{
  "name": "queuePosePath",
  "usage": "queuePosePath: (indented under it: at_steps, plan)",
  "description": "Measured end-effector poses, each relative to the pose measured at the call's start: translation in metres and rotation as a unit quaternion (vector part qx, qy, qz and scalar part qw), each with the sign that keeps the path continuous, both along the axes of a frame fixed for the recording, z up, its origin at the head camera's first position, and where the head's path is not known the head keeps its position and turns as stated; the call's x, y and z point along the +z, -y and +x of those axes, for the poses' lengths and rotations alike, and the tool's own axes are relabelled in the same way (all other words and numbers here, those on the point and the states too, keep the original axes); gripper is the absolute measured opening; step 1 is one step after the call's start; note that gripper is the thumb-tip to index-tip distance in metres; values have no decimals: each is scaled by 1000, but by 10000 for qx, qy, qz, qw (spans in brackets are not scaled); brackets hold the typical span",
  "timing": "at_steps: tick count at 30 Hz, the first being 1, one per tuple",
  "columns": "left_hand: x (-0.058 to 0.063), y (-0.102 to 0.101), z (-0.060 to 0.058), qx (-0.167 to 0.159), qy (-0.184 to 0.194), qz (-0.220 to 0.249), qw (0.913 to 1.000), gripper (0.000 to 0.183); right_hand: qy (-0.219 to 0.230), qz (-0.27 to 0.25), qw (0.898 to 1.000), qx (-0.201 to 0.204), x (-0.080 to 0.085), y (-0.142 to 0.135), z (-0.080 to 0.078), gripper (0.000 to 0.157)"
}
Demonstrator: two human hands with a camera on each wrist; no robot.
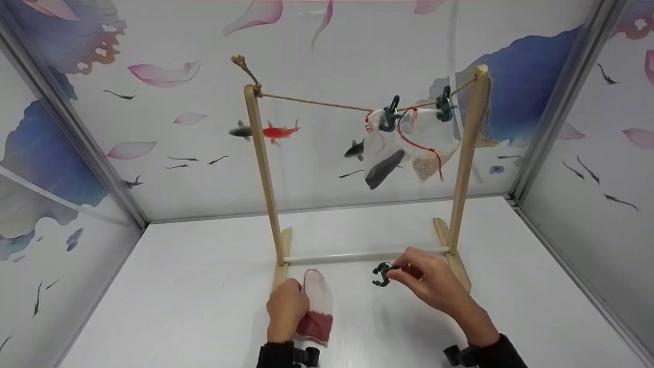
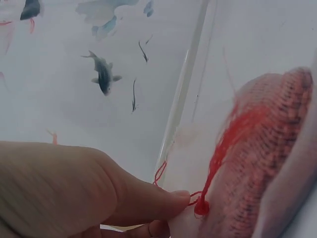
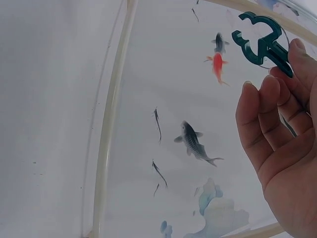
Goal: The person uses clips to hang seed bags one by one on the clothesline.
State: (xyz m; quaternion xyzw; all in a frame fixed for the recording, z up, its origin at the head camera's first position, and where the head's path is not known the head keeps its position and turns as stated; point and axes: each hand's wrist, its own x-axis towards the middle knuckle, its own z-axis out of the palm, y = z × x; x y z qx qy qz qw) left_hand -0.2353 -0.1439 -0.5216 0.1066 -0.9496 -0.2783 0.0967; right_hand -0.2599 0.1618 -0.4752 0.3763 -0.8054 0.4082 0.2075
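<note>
My left hand (image 1: 287, 305) pinches the edge of a small white drawstring pouch (image 1: 319, 296) whose lower part shows dark red contents. In the left wrist view a red cord with a tassel (image 2: 203, 206) lies right by the thumb. My right hand (image 1: 428, 276) holds a dark green spring clip (image 1: 382, 274) between thumb and fingers; the right wrist view shows its notched jaws pointing away from the hand. Two more pouches, one with grey contents (image 1: 382, 153) and one with beige grains (image 1: 428, 153), hang from a rope by green clips (image 1: 390, 113).
A wooden frame with left post (image 1: 263, 174) and right post (image 1: 467, 163) stands on the white table (image 1: 179, 286). The rope (image 1: 317, 104) runs between the post tops, and a low white bar (image 1: 352, 257) joins the feet. Printed panels wall the table in at the back and sides.
</note>
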Motion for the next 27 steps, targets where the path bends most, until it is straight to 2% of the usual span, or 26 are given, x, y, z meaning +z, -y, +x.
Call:
queuePosePath:
  at_steps: [7, 20, 27]
  plan:
    - [0, 0, -2, -8, 16, 29, 10000, 8, -33, 5, 10000, -22, 1, -1, 0, 16]
    - [3, -1, -2, -9, -223, 188, 9996, 4, -31, -45, 10000, -19, 2, -1, 1, 16]
    - [8, -1, -3, -61, -306, 232, 9992, 5, -96, -98, 9999, -22, 1, 0, 0, 16]
